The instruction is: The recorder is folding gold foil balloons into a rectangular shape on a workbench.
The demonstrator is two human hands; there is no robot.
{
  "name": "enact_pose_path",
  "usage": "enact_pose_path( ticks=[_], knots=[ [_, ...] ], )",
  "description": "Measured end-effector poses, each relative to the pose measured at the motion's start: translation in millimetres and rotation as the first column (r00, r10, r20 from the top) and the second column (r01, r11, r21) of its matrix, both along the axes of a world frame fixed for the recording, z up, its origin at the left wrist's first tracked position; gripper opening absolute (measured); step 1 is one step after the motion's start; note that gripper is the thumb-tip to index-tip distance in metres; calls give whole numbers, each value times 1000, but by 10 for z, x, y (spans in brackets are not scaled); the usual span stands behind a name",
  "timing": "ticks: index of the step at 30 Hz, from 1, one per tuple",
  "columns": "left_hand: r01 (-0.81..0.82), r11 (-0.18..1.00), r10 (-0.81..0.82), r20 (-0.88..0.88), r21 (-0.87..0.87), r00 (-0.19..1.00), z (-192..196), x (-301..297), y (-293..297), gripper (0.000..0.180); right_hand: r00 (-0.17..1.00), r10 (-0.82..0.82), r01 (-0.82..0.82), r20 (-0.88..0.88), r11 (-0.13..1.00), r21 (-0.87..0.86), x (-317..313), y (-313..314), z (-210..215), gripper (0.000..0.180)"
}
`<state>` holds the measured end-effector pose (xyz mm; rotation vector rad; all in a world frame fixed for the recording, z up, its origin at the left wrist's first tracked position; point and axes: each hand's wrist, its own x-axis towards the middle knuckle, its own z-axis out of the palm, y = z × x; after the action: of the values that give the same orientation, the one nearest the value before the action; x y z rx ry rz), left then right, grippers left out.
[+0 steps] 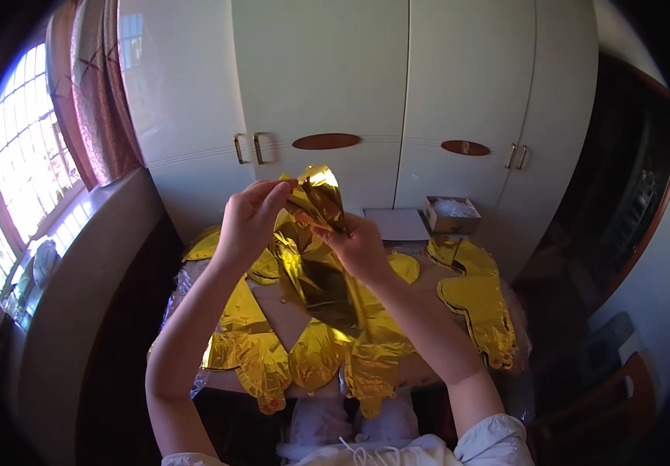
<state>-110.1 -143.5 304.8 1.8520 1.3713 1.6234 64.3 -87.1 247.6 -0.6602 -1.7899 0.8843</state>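
Both my hands hold a crumpled gold foil balloon (308, 283), flat and not inflated, up above the table. My left hand (248, 219) pinches its upper edge between thumb and fingers. Just lower and to the right, my right hand (360, 245) is closed on the same foil, whose body hangs down from the grip. Beneath it, more flat gold foil balloons lie spread on the table: some at the front left (255, 361), one at the front middle (370, 369), and a layered stack (478, 299) on the right. My forearms hide parts of them.
A small open box (453, 224) with clear plastic in it stands at the table's back right, beside a pale flat sheet (397, 225). Tall white cabinets (319, 78) rise behind. A barred window (28, 147) is at left, a wooden chair (614, 412) at lower right.
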Motion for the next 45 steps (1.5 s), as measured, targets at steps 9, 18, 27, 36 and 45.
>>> enact_pose_path(
  ticks=[9, 18, 27, 36, 45],
  knots=[
    [133, 959, -109, -106, 252, 988, -143, 175, -81, 76, 964, 65, -70, -256, 998, -9, 484, 96, 101, 19],
    [496, 868, -428, 516, 8, 742, -1572, 749, -39, 63, 674, 170, -293, -719, 955, -49, 737, -11, 374, 23],
    [663, 733, -323, 779, -154, 538, -2025, 1267, -196, 15, 602, 24, -260, -798, 951, -168, 1193, 118, 250, 20],
    [768, 572, 71, 950, -288, 304, -1887, 1273, -452, 33, 722, -251, -206, -645, 812, -547, 1649, 741, -640, 22],
    [754, 426, 90, 853, -499, 514, -2593, 1389, -681, 74, 631, -490, -229, -602, 624, -747, 1644, 1551, -2278, 26]
  ],
)
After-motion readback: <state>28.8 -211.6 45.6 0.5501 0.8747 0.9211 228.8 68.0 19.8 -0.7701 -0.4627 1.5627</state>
